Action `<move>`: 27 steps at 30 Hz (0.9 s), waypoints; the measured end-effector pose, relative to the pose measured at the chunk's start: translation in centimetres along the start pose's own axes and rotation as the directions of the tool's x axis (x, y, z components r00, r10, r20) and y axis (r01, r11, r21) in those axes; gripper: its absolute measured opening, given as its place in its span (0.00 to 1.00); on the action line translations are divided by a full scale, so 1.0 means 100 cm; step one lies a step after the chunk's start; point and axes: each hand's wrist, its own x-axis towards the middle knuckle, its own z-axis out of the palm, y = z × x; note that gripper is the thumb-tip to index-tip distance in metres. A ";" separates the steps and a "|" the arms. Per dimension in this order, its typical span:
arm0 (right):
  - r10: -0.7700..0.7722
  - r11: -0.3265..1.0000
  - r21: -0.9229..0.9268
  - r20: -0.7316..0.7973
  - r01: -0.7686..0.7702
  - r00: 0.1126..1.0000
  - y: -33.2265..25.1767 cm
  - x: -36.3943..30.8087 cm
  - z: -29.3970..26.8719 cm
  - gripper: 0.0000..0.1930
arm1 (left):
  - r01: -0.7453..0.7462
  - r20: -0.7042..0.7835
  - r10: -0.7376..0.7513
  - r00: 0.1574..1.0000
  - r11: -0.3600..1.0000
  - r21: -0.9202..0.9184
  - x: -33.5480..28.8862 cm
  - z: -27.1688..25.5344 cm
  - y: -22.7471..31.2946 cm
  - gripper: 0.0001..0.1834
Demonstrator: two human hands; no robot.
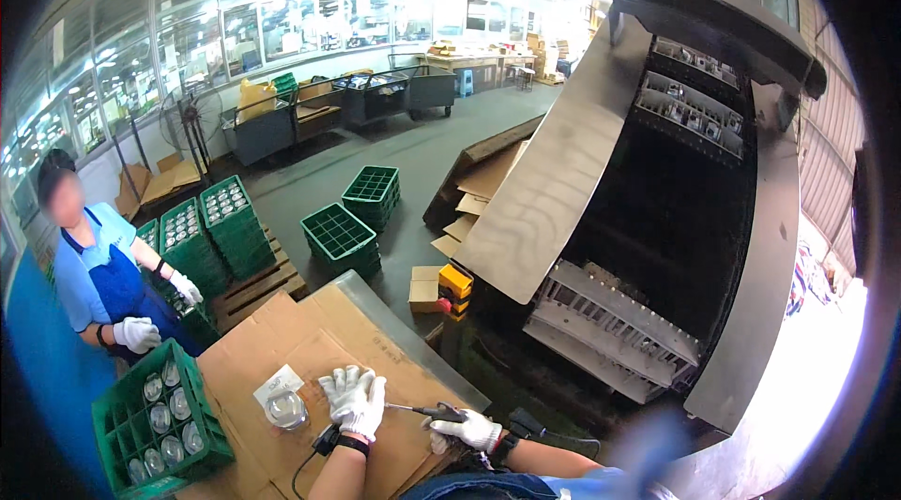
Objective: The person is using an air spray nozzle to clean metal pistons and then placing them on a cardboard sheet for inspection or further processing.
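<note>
My left hand (353,402), in a white glove, lies over the cardboard sheet (324,336) with its fingers stretched out. My right hand (468,430), also gloved, grips a slim hand tool (445,414) with a dark handle and a thin metal shaft. The shaft points left and its tip reaches the edge of my left glove; whether it touches cannot be made out. Left of my left hand, a round, clear glass piece (286,410) sits on the cardboard, partly over a white printed paper (279,382). Black bands and a thin cable show at my wrists.
A divided green crate (208,394) holding several glass pieces stands at the left, beside a gloved co-worker (103,256). Filled crates (230,228) are stacked on a wooden pallet (266,289). Ahead are more green crates (340,233). A large conveyor machine (563,200) rises at the right.
</note>
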 end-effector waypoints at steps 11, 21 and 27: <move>0.039 0.998 -0.052 0.008 -0.039 0.999 -0.002 0.000 -0.006 0.19 | -0.002 -0.012 0.002 1.000 0.999 0.036 0.002 0.004 -0.001 0.21; 0.044 0.993 -0.104 -0.048 -0.049 0.998 -0.008 -0.005 0.000 0.19 | -0.011 -0.024 0.010 1.000 1.000 -0.027 -0.001 0.000 -0.001 0.20; 0.077 0.997 -0.024 -0.066 -0.079 0.995 -0.013 -0.008 0.004 0.19 | 0.069 -0.074 -0.069 0.995 0.998 0.006 -0.002 -0.014 0.010 0.20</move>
